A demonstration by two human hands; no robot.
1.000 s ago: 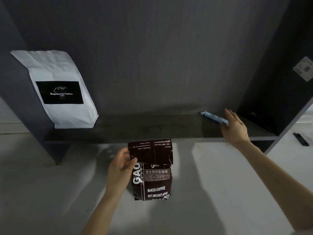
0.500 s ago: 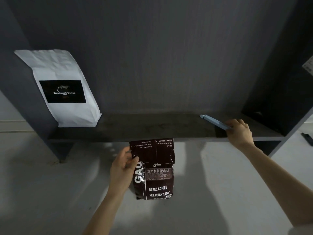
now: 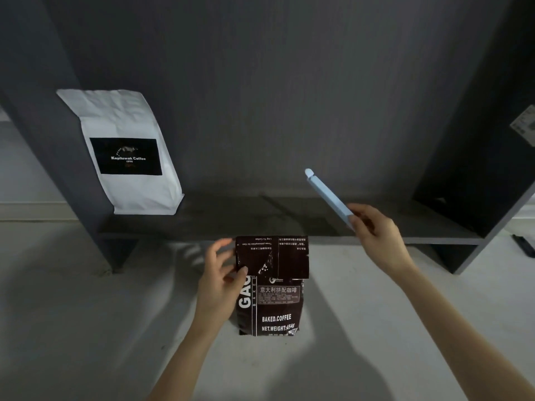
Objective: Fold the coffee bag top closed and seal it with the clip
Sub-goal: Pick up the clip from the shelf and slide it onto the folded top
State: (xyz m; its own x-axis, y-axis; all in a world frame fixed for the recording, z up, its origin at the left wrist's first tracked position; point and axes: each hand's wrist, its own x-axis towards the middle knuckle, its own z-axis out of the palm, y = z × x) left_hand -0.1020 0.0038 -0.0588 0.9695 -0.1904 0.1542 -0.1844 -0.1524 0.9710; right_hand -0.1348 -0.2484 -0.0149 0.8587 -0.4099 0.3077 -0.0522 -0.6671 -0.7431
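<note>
A dark brown coffee bag [image 3: 275, 302] stands upright in front of the shelf, its top flap folded down over the front. My left hand [image 3: 221, 280] grips the bag's left side, thumb pressed on the folded flap. My right hand [image 3: 376, 235] holds one end of a long light blue clip [image 3: 328, 198], raised above the shelf and pointing up to the left. The clip's two bars lie together. It is apart from the bag, up and to the right of it.
A white coffee bag [image 3: 127, 151] with a black label leans at the left end of the dark shelf [image 3: 260, 221]. Grey cabinet walls rise behind and on both sides. A small dark object [image 3: 524, 246] lies on the pale floor at far right.
My right hand closed on the blue clip where it lay on the shelf and lifted it up and toward the bag. My left hand kept its hold on the folded bag.
</note>
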